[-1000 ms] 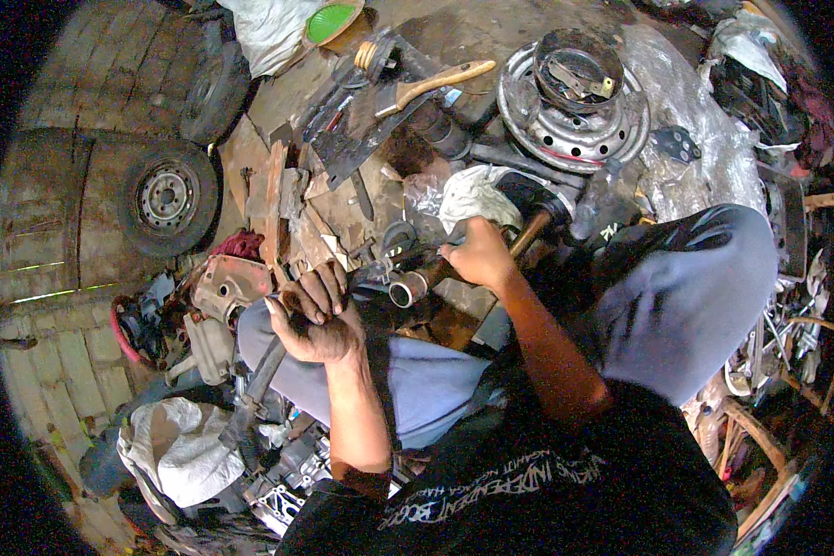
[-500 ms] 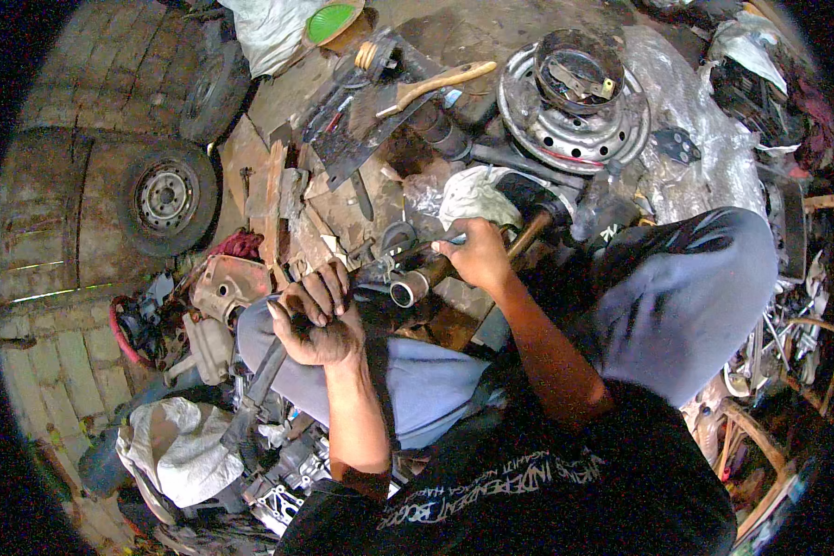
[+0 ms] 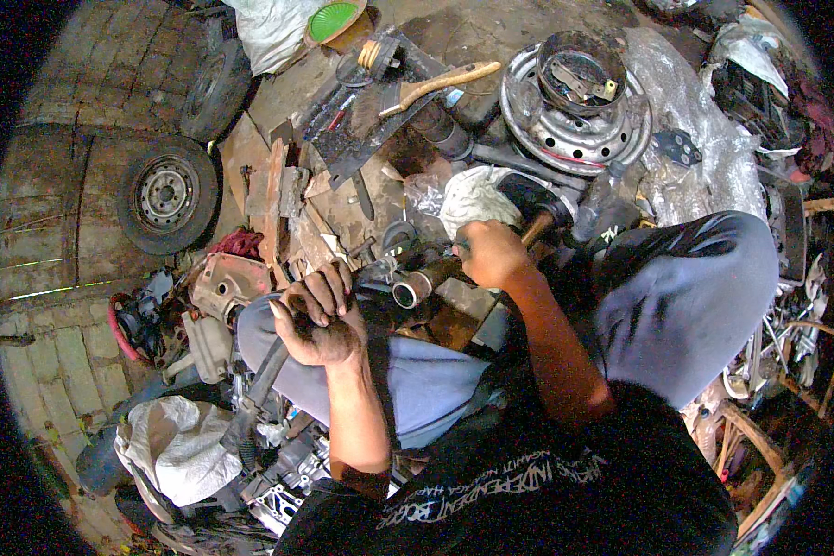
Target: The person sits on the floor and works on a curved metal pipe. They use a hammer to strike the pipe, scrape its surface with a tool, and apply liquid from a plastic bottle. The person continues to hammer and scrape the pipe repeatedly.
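Note:
My left hand [image 3: 322,322] is over my left knee, palm toward me. Its darkened fingers curl in while the thumb stands apart; anything inside the curl is hidden. To its right, my right hand [image 3: 493,254] is closed in a fist above a dirty metal tube [image 3: 415,287]. A small dark greenish bit shows at the fist's thumb side, but I cannot make out what it belongs to. The tube's round open end faces me. Just beyond the fist are a whitish cloth [image 3: 473,199] and a brownish rod [image 3: 537,225].
A steel wheel rim [image 3: 574,139] bears a round metal tin [image 3: 579,74] of small parts. A wooden-handled brush [image 3: 449,83] lies on a dark sheet. A tyre [image 3: 167,196] leans at the left, near a rusty bracket [image 3: 227,284]. Metal parts crowd both sides.
My right hand has shifted a little right and away from my left hand, its fist turning slightly. The thin dark end at its fingers shows less. My left hand stays put.

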